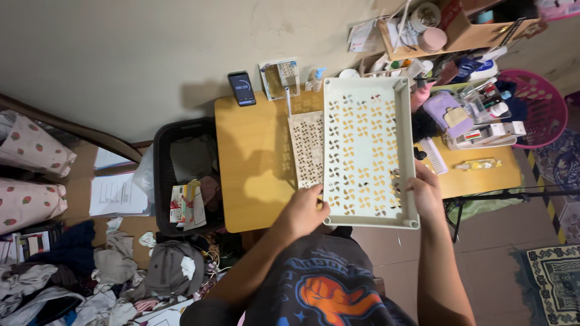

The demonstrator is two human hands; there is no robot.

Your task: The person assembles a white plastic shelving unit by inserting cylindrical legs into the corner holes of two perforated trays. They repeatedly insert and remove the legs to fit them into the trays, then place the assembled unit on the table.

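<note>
I hold a white perforated plastic tray (370,90) flat above a wooden table (248,157). My left hand (305,211) grips the tray's near left corner. My right hand (426,192) grips its near right edge. A second, narrower perforated white panel (307,148) lies on the table just left of the tray, partly under its edge. A phone (241,88) with a lit screen leans against the wall at the table's back.
A black bin (184,175) with papers stands left of the table. Clothes and papers litter the floor at lower left. Boxes, bottles and a small clear organiser (483,121) crowd the table's right end, beside a pink basket (544,105).
</note>
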